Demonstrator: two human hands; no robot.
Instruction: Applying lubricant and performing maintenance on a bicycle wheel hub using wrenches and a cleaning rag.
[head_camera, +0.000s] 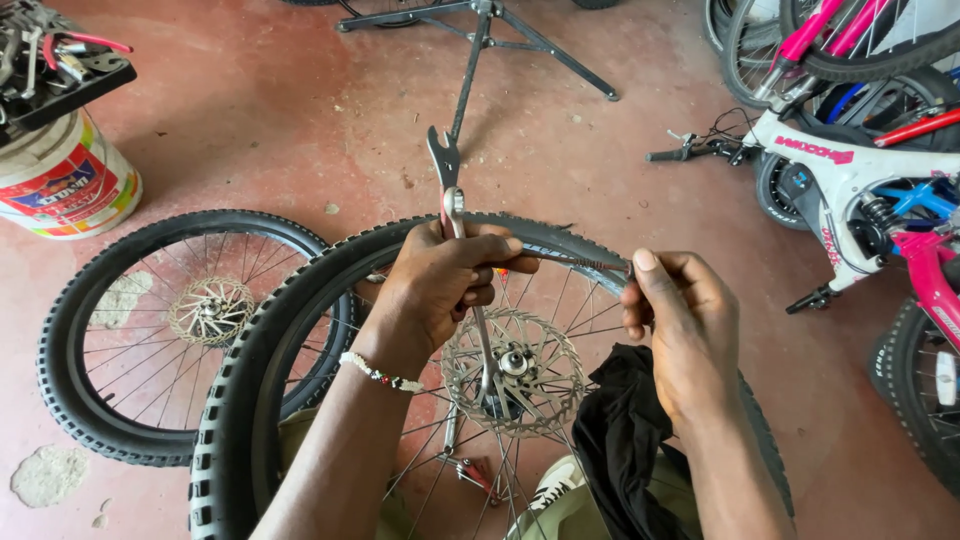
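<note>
A knobby bicycle wheel (250, 350) with a silver disc rotor (555, 395) at its hub stands upright in front of me. My left hand (445, 280) is shut on two flat metal wrenches (447, 175) whose heads stick up above the fist; one shaft runs down to the hub. My right hand (680, 320) pinches one end of a thin threaded axle rod (580, 262), which runs left to my left hand. A black cloth (625, 440) lies over my lap under the right hand.
A second wheel (150, 330) with a rotor lies flat on the red floor at left. A paint bucket (65, 185) topped with a tool tray stands far left. A repair stand (480, 40) is behind; white and pink bicycles (850, 160) crowd the right.
</note>
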